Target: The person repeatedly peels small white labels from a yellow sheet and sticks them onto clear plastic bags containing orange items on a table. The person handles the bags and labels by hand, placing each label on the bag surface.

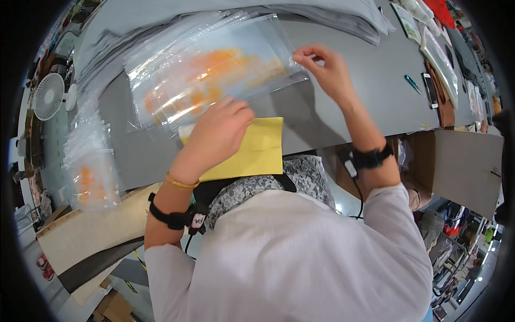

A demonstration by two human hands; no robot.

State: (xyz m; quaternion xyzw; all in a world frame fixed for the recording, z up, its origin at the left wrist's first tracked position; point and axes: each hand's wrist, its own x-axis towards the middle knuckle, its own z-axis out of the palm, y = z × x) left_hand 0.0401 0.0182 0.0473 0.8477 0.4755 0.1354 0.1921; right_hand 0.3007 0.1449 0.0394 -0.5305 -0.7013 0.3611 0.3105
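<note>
A fanned stack of clear plastic bags (177,86) with orange print lies on the grey table. At the right edge of the top bag, my right hand (327,70) has its thumb and index finger pinched together on the plastic. My left hand (217,131) is closed, its fingers curled at the bags' near edge, above a yellow sheet (263,145). What those fingers hold, if anything, is hidden. The yellow sheet sits flat at the table's front edge, partly covered by my left hand and wrist.
Grey folded cloth (343,16) is piled along the far side. More printed plastic bags (91,172) hang over the left edge near a white fan (49,96). To the right lie a phone (429,90) and a teal pen (412,83). An open cardboard box (461,166) stands below right.
</note>
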